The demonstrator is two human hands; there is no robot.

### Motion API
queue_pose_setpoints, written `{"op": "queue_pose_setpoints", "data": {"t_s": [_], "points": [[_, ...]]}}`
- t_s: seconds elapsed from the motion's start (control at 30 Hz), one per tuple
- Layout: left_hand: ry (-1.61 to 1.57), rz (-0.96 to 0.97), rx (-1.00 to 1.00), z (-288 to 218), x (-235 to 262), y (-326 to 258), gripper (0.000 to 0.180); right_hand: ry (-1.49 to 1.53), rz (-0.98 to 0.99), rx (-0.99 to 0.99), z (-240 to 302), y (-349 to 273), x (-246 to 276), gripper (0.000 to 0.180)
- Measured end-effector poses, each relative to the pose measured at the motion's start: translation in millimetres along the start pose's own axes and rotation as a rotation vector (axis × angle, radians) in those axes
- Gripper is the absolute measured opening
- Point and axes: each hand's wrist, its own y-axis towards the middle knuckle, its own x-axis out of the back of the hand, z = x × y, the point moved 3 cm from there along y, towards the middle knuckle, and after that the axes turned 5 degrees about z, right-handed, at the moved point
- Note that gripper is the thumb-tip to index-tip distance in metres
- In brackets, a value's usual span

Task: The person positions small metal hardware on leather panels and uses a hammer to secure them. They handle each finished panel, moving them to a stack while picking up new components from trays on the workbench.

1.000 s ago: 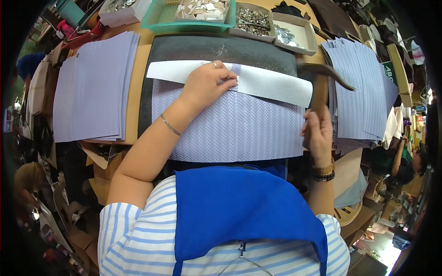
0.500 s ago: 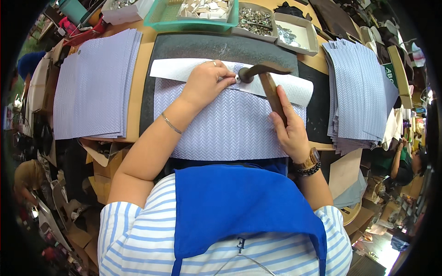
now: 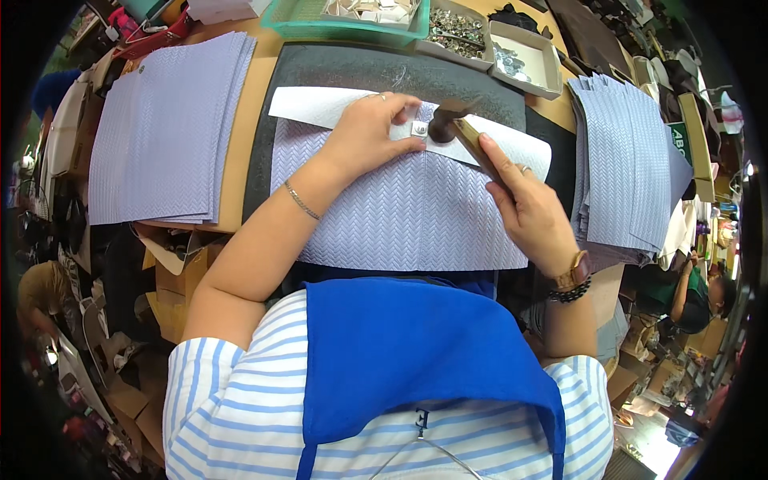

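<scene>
The small metal fitting (image 3: 419, 128) under the hammer's head is hard to make out: only a square silvery glint shows, half covered by the fingertips of the left hand (image 3: 374, 132). The near edge of the worktop (image 3: 248, 80) is hidden by the person's blue apron (image 3: 416, 360) and striped shirt, and the contents of the trays at the far edge are too small to tell apart beyond being small metal pieces.

The left hand lies flat on the white strip (image 3: 320, 106), its fingers pressed down beside the fitting, pinning it rather than gripping it. The right hand (image 3: 528, 208) is clenched around the wooden handle of the hammer (image 3: 456, 132), whose dark head stands on the strip just right of the fitting, touching or nearly touching it.

0.5 s ago the hammer's head was a little higher and its handle more upright in the picture; now the head is down at the fitting and the left fingers have closed in beside it. 1 s ago the hammer was off at the right edge of the mat.

The white strip lies across the far edge of a lilac embossed sheet (image 3: 400, 216), which rests on a dark mat (image 3: 384, 68) in the middle of the worktop. A stack of like sheets (image 3: 160, 128) sits at the left edge and another stack (image 3: 624, 160) at the right. A green tray (image 3: 352, 28) and 2 grey trays (image 3: 520, 60) line the far edge. Cardboard boxes stand on the floor to the left, and another person (image 3: 696, 296) sits at the right.
</scene>
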Motion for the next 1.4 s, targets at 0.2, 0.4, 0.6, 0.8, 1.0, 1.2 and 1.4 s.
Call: {"op": "queue_pose_setpoints", "data": {"t_s": [0.2,0.4,0.6,0.8,1.0,1.2,1.4], "points": [[-0.036,-0.014,0.114,1,-2,1,0.112,-0.051,-0.020,0.130,27,17,13,0.066],[-0.067,-0.015,0.157,2,1,0,0.126,-0.165,0.155,-0.053,36,20,28,0.066],[-0.134,0.066,0.189,-4,3,4,0.126,0.230,-0.060,0.066,-9,-1,-24,0.069],[0.569,0.113,0.054,-6,65,3,0.079,0.368,-0.343,-0.195,-73,-49,-16,0.062],[0.122,-0.014,0.522,72,147,-4,0.052,-0.120,-0.457,-0.416,-159,-99,-8,0.052],[0.280,0.173,0.597,25,120,-63,0.031,-0.034,-0.518,-0.243,-123,-72,-15,0.040],[0.047,-0.093,0.513,2,149,-70,0.043,0.059,-0.388,0.018,-53,-33,-42,0.041]]}}
